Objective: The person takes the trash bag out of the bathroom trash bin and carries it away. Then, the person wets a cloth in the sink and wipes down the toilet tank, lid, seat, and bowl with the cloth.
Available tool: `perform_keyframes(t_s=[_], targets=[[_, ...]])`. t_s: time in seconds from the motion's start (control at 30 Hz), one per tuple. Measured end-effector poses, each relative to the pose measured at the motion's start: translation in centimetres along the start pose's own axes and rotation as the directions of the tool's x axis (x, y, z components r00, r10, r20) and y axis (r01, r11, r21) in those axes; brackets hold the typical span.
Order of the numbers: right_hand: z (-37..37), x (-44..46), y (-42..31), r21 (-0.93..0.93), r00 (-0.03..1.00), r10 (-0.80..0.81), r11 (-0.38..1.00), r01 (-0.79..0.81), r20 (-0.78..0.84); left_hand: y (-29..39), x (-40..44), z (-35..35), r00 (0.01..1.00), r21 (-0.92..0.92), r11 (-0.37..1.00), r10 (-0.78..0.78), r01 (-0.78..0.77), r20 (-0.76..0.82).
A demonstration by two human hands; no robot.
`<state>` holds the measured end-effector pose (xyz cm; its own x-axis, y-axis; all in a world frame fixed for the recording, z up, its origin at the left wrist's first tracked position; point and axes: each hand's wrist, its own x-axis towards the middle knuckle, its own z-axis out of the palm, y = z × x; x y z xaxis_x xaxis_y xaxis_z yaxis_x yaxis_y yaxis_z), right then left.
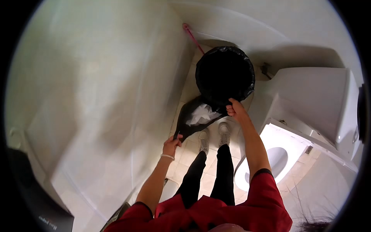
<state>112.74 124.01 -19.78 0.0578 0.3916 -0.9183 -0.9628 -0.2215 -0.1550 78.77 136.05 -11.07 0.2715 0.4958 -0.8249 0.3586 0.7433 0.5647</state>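
Observation:
My left hand (172,146) is closed on the gathered lower-left end of a thin black plastic bag (184,122). White crumpled paper (203,115) shows through the bag's film. The bag stretches up and right toward a round trash bin (250,79) lined with black plastic. At the near edge of that bin, my right hand (235,108) is a fist around the black plastic at the rim. Whether it grips only the liner or the bin wall too, I cannot tell. The inside of the bin is too dark to make out.
A white toilet (286,164) stands on the right, its bowl uncovered, with the tank (313,96) behind. A pink handle (191,36) leans in the far corner. Pale wall panels (112,89) rise close on the left. A dark paper dispenser (42,201) is at lower left.

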Motion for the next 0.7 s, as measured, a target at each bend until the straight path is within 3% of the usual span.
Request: perform_keyframes(t_s=[0.03, 0.1, 0.17, 0.23, 0.3, 0.37, 0.43, 0.5, 0.57, 0.63, 0.7], targets=[[-0.4, 2.7, 0.2, 0.011, 1.000, 0.003, 1.000, -0.003, -0.006, -0.6, 0.3, -0.5, 0.998, -0.084, 0.996, -0.005, 0.010, 0.061], [-1.8, 7.7, 1.6, 0.127, 0.998, 0.058, 0.990, -0.057, -0.002, -2.5, 0.9, -1.3, 1.000, -0.048, 0.999, 0.014, -0.013, 0.025], [-1.8, 9.8, 1.8, 0.143, 0.997, 0.060, 0.988, -0.066, 0.047, -3.2, 1.4, -2.3, 0.989, 0.123, 0.990, -0.046, 0.064, -0.142], [-1.5, 10.4, 2.0, 0.165, 0.995, 0.026, 0.985, -0.041, 0.092, -3.6, 2.0, -4.3, 0.986, 0.176, 0.981, -0.055, 0.082, -0.156], [-1.2, 9.8, 2.5, 0.199, 1.000, -0.028, 0.980, 0.026, 0.010, -3.6, 1.6, -6.1, 0.992, -0.249, 0.966, -0.092, 0.067, -0.091], [0.4, 6.0, 2.2, 0.197, 1.000, -0.015, 0.980, 0.015, -0.004, -3.5, 1.4, -7.0, 0.986, -0.259, 0.963, -0.116, 0.082, -0.119], [0.5, 3.6, 2.3, 0.192, 0.999, -0.009, 0.981, 0.014, -0.031, -3.5, 1.1, -6.2, 0.998, -0.401, 0.916, -0.015, -0.009, -0.056], [-0.3, 2.9, 4.2, 0.163, 0.990, 0.136, 0.977, -0.138, 0.021, -3.3, 0.5, -6.2, 0.999, -0.452, 0.891, 0.024, -0.036, -0.033], [1.3, -0.3, 6.6, -0.242, 0.954, -0.180, 0.963, 0.121, -0.240, -3.2, -0.5, -7.4, 0.994, -0.326, 0.945, -0.025, -0.010, -0.103], [1.9, -3.4, 11.0, -0.513, 0.789, -0.614, 0.686, 0.515, -0.029, -5.2, -0.5, -11.9, 0.971, -0.154, 0.984, -0.121, 0.090, -0.207], [6.5, -12.7, 12.6, -0.676, 0.786, -0.598, 0.514, 0.528, 0.159, -4.3, -2.1, -12.8, 0.938, -0.165, 0.981, -0.154, 0.106, -0.312]])
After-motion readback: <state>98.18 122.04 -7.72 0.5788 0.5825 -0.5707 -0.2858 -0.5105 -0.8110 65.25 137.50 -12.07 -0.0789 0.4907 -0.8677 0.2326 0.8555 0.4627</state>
